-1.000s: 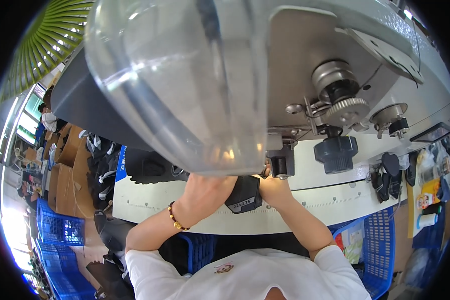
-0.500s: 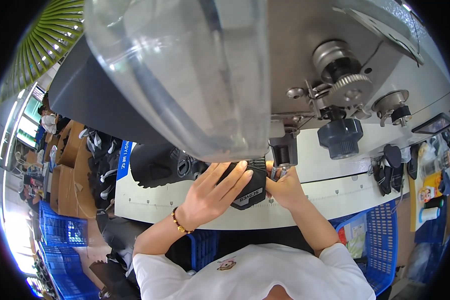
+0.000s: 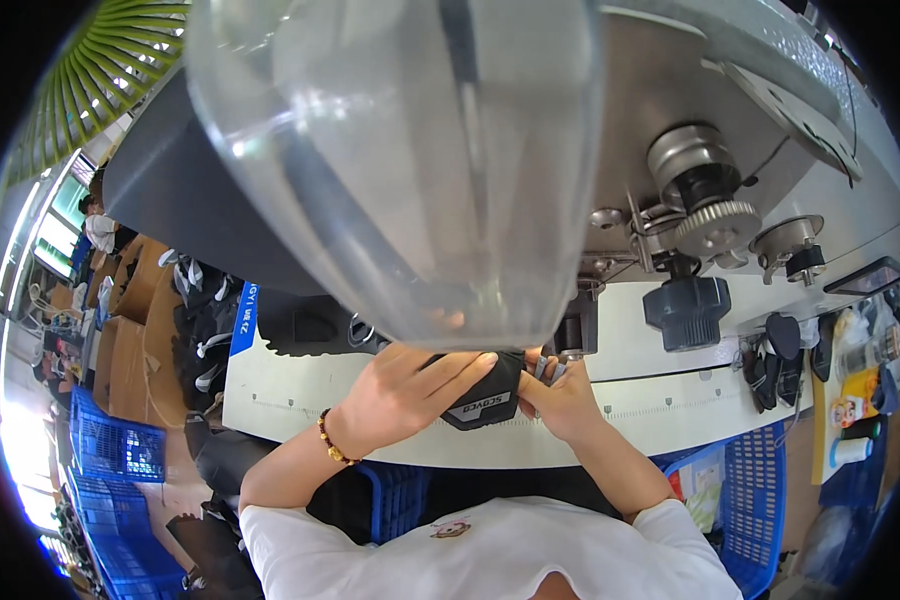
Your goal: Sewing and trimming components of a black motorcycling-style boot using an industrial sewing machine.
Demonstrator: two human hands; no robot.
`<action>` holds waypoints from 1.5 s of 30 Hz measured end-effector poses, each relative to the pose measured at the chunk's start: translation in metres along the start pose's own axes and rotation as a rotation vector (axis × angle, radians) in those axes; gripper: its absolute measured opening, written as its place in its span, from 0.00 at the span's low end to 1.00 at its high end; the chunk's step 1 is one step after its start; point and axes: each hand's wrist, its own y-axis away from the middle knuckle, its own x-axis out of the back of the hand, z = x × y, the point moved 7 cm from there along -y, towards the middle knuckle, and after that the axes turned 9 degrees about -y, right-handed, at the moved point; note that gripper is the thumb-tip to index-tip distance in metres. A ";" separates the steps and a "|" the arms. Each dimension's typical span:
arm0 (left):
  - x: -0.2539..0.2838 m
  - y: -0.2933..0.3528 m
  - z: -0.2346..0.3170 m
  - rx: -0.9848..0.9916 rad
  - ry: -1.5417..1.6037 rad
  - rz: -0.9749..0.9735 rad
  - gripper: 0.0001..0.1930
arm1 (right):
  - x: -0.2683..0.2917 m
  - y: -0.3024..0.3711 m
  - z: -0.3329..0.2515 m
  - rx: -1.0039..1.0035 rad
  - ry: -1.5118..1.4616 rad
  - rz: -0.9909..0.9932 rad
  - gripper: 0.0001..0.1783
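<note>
A black padded piece [image 3: 497,387] with a grey label lies under the sewing machine head [image 3: 635,80]. Across its top lies my left hand [image 3: 395,392], fingers stretched together and pressing it, thumb out of sight. My right hand [image 3: 567,405] is closed at the piece's right edge, thumb against it, with small grey strips [image 3: 550,370] between or beside the fingertips; their kind is unclear. The needle area is hidden behind a clear plastic guard [image 3: 400,200]. Left of my hand, more black material with a metal ring [image 3: 361,330] lies on the table.
The white table [image 3: 660,400] has a ruler scale along its front. A blue basket [image 3: 755,490] stands right, blue crates [image 3: 120,445] left. Black pieces [image 3: 778,355] and thread spools [image 3: 850,450] are at the right. Cardboard boxes [image 3: 125,370] and a person [image 3: 100,232] are farther left.
Both hands and the black piece sit slightly lower and to the left in view. The machine and guard also shift in view, so the head has moved. Both hands keep their grip.
</note>
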 end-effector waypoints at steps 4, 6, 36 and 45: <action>-0.003 0.001 -0.003 0.003 0.004 -0.038 0.21 | 0.000 -0.004 -0.003 0.007 0.013 0.010 0.07; -0.004 -0.002 -0.004 0.022 0.021 -0.061 0.21 | 0.001 -0.007 -0.006 0.014 -0.026 0.001 0.05; -0.016 -0.004 -0.007 0.052 -0.017 0.032 0.21 | -0.005 0.005 -0.025 0.135 0.205 0.022 0.08; -0.012 -0.007 -0.003 -0.029 -0.138 -0.074 0.24 | -0.007 -0.001 -0.034 0.162 0.129 -0.134 0.06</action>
